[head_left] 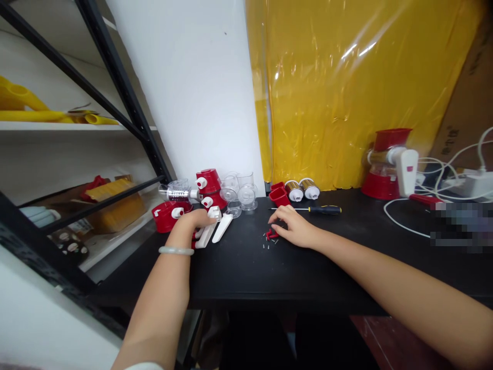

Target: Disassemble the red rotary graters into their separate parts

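Right hand (293,225): thumb and fingers curled over small red plastic fittings (271,234); whether pinched, cannot tell. Small screws (266,246) scattered around these.

Left hand (198,218): at a white crank handle (207,235) with red grip, left; fingers mostly hidden, closure cannot be told. Second white handle (222,228): flat, just right.

Handling, as judged: lift one fitting with thumb and fingertip, from above, without sweeping screws; steady the handle by its broad end.

Far, beyond right hand: screwdriver (325,209), black and yellow grip; red hopper (279,194); two grater drums (302,189), white-ended.
Far left: red bases (210,181); clear plastic housings (246,195).
Far right: assembled rotary grater (386,164), small red label, unreadable; brown carton (458,123), dark printed characters, too blurred to read.
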`<move>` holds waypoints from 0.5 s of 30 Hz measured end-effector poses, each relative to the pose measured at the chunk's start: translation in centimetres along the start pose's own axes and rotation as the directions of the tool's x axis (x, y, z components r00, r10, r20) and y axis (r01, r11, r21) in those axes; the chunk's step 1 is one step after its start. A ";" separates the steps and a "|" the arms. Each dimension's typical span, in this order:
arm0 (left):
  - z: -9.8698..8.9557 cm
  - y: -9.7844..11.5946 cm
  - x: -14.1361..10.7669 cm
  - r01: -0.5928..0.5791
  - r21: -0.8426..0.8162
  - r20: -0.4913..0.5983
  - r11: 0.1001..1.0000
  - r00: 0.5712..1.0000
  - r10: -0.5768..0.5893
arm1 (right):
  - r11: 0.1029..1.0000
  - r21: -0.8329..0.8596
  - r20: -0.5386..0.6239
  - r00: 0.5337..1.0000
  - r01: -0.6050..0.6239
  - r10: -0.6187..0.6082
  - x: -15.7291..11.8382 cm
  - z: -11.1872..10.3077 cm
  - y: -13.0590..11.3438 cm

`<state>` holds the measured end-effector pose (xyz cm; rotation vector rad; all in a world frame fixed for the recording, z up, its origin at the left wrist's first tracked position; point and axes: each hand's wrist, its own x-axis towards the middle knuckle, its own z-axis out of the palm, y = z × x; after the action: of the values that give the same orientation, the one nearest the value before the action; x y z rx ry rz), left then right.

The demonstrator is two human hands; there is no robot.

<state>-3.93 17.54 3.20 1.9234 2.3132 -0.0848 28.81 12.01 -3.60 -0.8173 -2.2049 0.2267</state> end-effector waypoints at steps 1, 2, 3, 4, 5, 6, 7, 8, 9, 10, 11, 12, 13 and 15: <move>-0.1 0.0 -0.1 -0.007 0.003 -0.003 1.000 1.000 0.007 | 1.000 -0.003 0.001 1.000 0.001 -0.001 0.0 0.0 0.0; -0.1 0.1 -0.3 -0.014 0.006 -0.002 1.000 1.000 0.014 | 1.000 -0.006 0.003 1.000 0.001 -0.001 0.0 0.0 0.0; -0.2 0.1 -0.4 -0.021 0.010 0.000 1.000 1.000 0.021 | 1.000 -0.007 0.005 1.000 0.000 0.000 0.0 0.0 0.0; -0.3 0.1 -0.5 -0.025 0.013 0.000 1.000 1.000 0.025 | 1.000 -0.008 0.007 1.000 -0.001 0.001 0.0 0.0 0.0; -0.3 0.1 -0.7 -0.028 0.016 -0.001 0.999 1.000 0.028 | 1.000 -0.006 0.008 1.000 -0.001 0.001 0.0 0.0 0.0; -0.4 0.1 -0.8 -0.029 0.017 -0.002 0.999 1.000 0.029 | 1.000 -0.003 0.009 1.000 0.001 -0.001 0.0 0.0 0.0; -0.4 0.1 -0.9 -0.029 0.018 -0.003 0.999 1.000 0.029 | 1.000 0.001 0.011 1.000 0.004 -0.004 0.0 0.0 0.0; -0.4 0.2 -1.0 -0.028 0.017 -0.003 0.999 1.000 0.028 | 1.000 0.006 0.012 1.000 0.006 -0.006 0.0 0.0 -0.1; -0.4 0.2 -1.0 -0.028 0.016 -0.005 0.999 1.000 0.028 | 1.000 0.011 0.012 1.000 0.008 -0.008 0.0 0.0 -0.1; -0.4 0.2 -1.0 -0.027 0.014 -0.009 1.000 1.000 0.027 | 1.000 0.016 0.011 1.000 0.008 -0.008 0.0 0.0 -0.1; -0.3 0.2 -1.0 -0.026 0.013 -0.013 1.000 1.000 0.027 | 1.000 0.018 0.009 1.000 0.006 -0.006 0.0 0.0 -0.2; -0.3 0.2 -1.0 -0.026 0.013 -0.018 1.000 1.000 0.026 | 1.000 0.020 0.008 1.000 0.003 -0.003 0.0 0.0 -0.2; -0.3 0.2 -1.0 -0.026 0.013 -0.023 1.000 0.999 0.026 | 1.000 0.020 0.007 1.000 -0.002 0.001 0.1 0.0 -0.3; -0.3 0.1 -1.0 -0.025 0.013 -0.031 1.000 0.999 0.025 | 1.000 0.019 0.009 1.000 -0.008 0.008 0.1 0.0 -0.3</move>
<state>-3.63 16.67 3.61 1.9735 2.3127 -0.0671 28.62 11.85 -3.48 -0.8161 -2.2053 0.2550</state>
